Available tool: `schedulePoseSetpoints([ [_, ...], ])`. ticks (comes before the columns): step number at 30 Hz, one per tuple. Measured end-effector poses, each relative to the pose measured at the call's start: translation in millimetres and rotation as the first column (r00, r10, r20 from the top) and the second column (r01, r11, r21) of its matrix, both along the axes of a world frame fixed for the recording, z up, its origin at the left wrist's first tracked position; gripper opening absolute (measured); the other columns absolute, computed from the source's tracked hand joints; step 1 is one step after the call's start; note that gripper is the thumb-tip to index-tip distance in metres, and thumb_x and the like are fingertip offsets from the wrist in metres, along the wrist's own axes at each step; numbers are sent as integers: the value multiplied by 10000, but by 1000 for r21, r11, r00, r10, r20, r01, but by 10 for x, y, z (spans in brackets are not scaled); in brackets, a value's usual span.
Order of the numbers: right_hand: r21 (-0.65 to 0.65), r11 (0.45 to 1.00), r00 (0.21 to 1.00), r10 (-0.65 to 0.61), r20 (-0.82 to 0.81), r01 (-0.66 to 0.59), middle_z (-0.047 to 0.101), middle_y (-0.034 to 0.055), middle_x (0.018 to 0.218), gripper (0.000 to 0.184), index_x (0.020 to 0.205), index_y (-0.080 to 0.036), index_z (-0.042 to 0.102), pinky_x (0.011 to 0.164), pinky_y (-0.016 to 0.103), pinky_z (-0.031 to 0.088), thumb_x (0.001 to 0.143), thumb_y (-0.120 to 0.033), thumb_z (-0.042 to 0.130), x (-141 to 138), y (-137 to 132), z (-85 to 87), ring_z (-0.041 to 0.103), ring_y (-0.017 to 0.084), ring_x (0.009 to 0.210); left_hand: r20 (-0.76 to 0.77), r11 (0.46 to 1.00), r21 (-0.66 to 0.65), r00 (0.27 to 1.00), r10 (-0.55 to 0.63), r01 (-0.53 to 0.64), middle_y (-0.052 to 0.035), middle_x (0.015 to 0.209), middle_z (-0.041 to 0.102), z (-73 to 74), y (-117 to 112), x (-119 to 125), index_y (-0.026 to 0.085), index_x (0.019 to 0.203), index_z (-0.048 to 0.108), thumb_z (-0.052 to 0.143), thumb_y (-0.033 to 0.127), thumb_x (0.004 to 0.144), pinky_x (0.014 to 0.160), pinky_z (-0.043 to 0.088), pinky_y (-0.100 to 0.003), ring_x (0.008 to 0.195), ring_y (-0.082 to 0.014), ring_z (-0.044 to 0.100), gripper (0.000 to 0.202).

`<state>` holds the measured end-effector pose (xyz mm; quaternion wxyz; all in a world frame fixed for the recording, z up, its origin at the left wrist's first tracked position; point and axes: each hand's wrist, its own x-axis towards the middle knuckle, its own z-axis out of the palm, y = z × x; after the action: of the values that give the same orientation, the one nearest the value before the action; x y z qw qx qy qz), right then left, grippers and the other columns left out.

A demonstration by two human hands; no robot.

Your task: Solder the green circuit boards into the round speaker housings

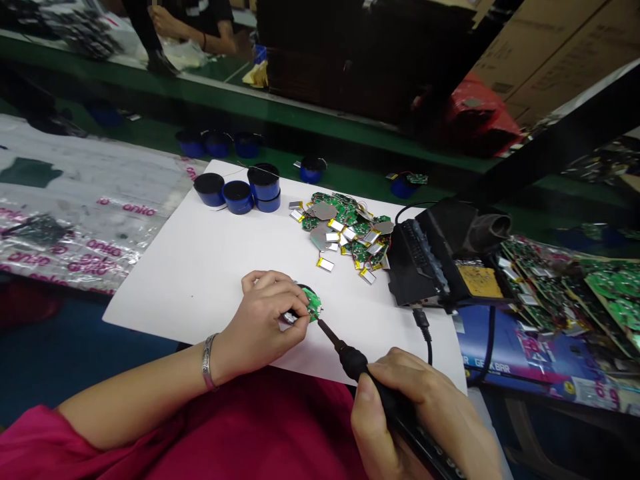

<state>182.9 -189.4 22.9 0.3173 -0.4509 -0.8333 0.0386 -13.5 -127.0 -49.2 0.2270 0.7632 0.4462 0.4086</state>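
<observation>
My left hand (263,317) is closed over a small green circuit board (313,303), its fingers covering much of the board and of a dark round part beneath it. A soldering iron (353,361) is gripped in my right hand (425,407). Its tip is at the board's lower right edge; whether it touches cannot be made out. Behind, a pile of green circuit boards (340,207) is mixed with small silver battery cells (325,265) with yellow ends.
Several blue and black round cases (239,197) stand on the white sheet (165,267) at the back left. To the right are a black soldering stand (420,260) with a yellow sponge (479,281), a black cable (424,327) and more boards (615,293). Across the bench, a person's arm (210,40) shows.
</observation>
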Motion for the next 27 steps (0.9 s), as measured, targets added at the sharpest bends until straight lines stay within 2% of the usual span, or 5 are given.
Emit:
schedulePoseSetpoints([
  [7, 59, 990, 985, -130, 109, 124, 589, -15, 624, 90, 924, -200, 511, 529, 296, 473, 856, -153, 548, -150, -55, 27, 593, 143, 541, -27, 1000, 5, 1000, 5, -5, 32, 844, 748, 0, -3, 8, 233, 708, 649, 636, 117, 783, 908, 297, -424, 926, -196, 626, 138],
  [16, 62, 987, 983, -157, 95, 151, 586, -23, 618, 82, 922, -213, 515, 530, 293, 473, 868, -160, 544, -174, -67, 13, 590, 141, 532, -66, 1000, 3, 997, 27, -27, 32, 852, 753, 15, -14, 33, 235, 703, 642, 629, 115, 775, 932, 286, -441, 927, -203, 626, 140],
  [23, 31, 998, 990, -61, 124, 58, 587, -27, 630, 126, 979, -203, 508, 520, 283, 484, 864, -170, 546, -79, -37, 39, 585, 133, 541, -58, 999, 28, 997, 43, -42, 47, 843, 742, 11, -26, 48, 227, 704, 626, 629, 96, 761, 919, 284, -430, 902, -188, 628, 143],
  [27, 39, 995, 990, -92, 109, 88, 593, -22, 633, 98, 955, -198, 512, 535, 286, 487, 868, -163, 538, -93, -43, 27, 595, 135, 549, -57, 998, 32, 997, 48, -47, 49, 841, 740, 15, -28, 47, 224, 702, 620, 629, 92, 759, 916, 282, -428, 899, -185, 630, 143],
])
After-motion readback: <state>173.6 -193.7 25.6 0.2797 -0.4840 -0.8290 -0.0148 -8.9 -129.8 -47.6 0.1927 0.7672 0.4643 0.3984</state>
